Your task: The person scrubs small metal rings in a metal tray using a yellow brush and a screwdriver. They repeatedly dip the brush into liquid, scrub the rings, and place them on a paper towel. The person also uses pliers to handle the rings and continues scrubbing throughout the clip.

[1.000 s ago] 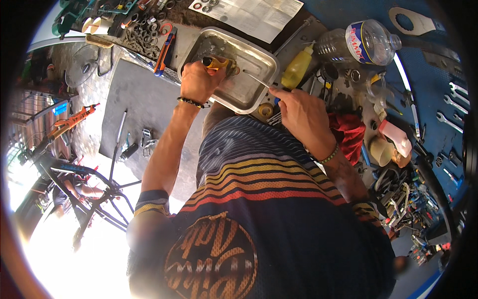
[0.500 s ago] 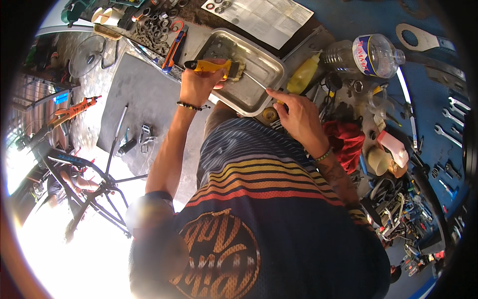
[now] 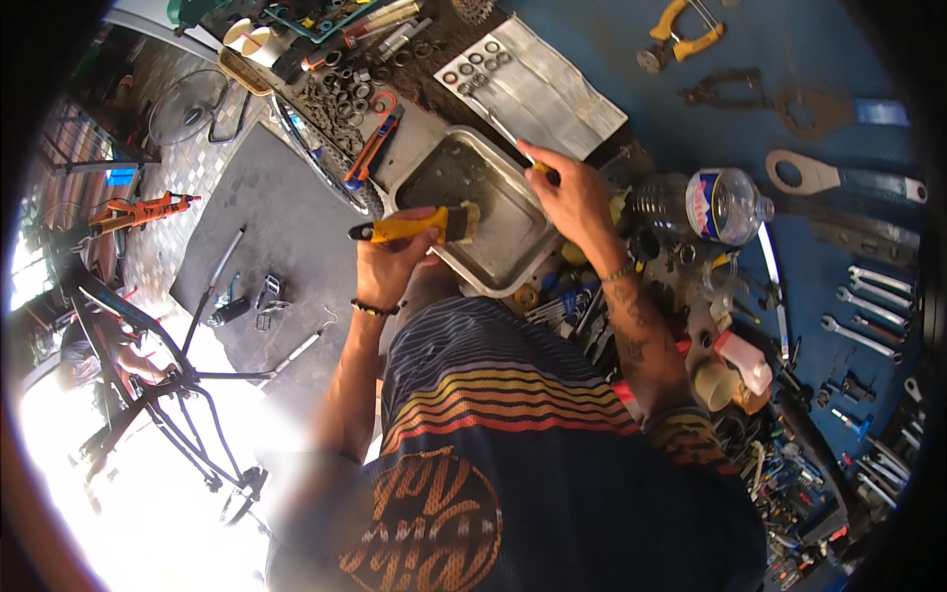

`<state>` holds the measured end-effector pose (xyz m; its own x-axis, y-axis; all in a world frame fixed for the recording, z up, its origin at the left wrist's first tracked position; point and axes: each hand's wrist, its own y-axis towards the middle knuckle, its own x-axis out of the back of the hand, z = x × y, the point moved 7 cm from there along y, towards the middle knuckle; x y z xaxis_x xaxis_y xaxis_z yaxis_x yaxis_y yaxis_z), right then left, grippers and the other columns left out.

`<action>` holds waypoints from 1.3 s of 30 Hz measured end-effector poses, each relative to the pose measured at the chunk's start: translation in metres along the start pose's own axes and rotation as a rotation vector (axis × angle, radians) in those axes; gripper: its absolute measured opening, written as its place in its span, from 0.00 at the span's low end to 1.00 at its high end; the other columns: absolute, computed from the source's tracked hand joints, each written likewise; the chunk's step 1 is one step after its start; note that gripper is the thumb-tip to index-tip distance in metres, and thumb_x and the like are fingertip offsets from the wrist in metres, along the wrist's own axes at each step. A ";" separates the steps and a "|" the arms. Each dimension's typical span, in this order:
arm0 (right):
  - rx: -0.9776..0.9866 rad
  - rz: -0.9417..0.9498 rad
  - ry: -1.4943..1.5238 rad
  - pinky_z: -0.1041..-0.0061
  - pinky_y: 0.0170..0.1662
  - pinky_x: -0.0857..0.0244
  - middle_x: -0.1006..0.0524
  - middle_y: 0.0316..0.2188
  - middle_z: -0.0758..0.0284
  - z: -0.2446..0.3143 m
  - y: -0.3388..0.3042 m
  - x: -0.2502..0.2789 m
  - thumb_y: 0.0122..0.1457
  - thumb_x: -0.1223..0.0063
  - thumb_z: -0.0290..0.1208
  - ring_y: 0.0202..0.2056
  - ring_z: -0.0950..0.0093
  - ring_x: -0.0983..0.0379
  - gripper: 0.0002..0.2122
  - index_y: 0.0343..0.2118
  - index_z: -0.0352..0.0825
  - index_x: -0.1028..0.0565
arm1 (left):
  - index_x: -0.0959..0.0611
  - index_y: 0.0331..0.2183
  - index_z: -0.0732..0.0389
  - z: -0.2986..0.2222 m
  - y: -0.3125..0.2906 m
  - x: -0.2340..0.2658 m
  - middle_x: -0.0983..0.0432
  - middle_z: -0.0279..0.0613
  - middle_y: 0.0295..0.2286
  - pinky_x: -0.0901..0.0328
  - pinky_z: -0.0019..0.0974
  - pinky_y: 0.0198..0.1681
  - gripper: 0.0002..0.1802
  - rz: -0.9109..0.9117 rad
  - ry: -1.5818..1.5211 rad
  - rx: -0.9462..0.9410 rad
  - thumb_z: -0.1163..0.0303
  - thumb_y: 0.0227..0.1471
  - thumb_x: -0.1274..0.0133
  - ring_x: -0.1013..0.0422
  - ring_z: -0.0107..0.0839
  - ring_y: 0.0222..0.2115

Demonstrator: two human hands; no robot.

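Observation:
My left hand (image 3: 390, 264) grips a yellow-handled paintbrush (image 3: 424, 225), its bristles over the near left rim of a shallow metal tray (image 3: 498, 232). At the tray's far right edge, my right hand (image 3: 572, 197) holds a thin metal rod-like tool (image 3: 493, 123) with a yellow grip. The rod points away over a sheet of paper (image 3: 552, 94) laid with washers. The tray looks wet inside and sits at the edge of a cluttered workbench.
A clear plastic bottle (image 3: 715, 202) lies right of the tray. Wrenches (image 3: 873, 296) and yellow pliers (image 3: 681, 30) hang on a blue board. Small parts and a red-handled cutter (image 3: 380, 138) crowd the bench. A bicycle frame (image 3: 168, 395) and a fan (image 3: 192, 104) stand on the floor.
My left hand has drawn the brush from inside the tray to its near left rim. My right hand has moved from the tray's near side to its far right edge.

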<state>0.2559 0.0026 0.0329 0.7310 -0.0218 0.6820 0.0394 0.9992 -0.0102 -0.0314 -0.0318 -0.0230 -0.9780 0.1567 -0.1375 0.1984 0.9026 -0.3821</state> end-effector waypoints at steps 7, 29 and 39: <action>-0.077 0.083 -0.310 0.56 0.49 0.21 0.12 0.42 0.56 -0.013 0.113 -0.019 0.65 0.40 0.34 0.43 0.52 0.14 0.17 0.56 0.49 0.13 | 0.12 0.54 0.67 0.009 -0.011 0.002 0.11 0.44 0.45 0.18 0.31 0.38 0.18 -0.046 0.000 -0.007 0.75 0.63 0.32 0.15 0.28 0.41; -0.035 0.185 -0.473 0.64 0.41 0.20 0.11 0.39 0.61 -0.015 0.118 -0.015 0.70 0.44 0.33 0.34 0.63 0.14 0.19 0.62 0.48 0.17 | 0.14 0.56 0.68 0.001 0.012 0.007 0.12 0.45 0.43 0.17 0.32 0.38 0.19 0.029 -0.010 -0.007 0.78 0.64 0.34 0.15 0.29 0.39; -0.363 0.334 -0.054 0.72 0.26 0.25 0.14 0.29 0.65 -0.019 0.110 -0.017 0.73 0.49 0.32 0.20 0.76 0.20 0.20 0.65 0.42 0.19 | 0.13 0.51 0.72 -0.066 0.091 -0.014 0.10 0.47 0.33 0.19 0.32 0.32 0.19 0.123 0.209 -0.123 0.69 0.64 0.35 0.15 0.28 0.29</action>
<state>0.2607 0.1122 0.0061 0.7080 0.3086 0.6353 0.0512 0.8747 -0.4820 -0.0043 0.0753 0.0046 -0.9416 0.3361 0.0201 0.3198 0.9114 -0.2590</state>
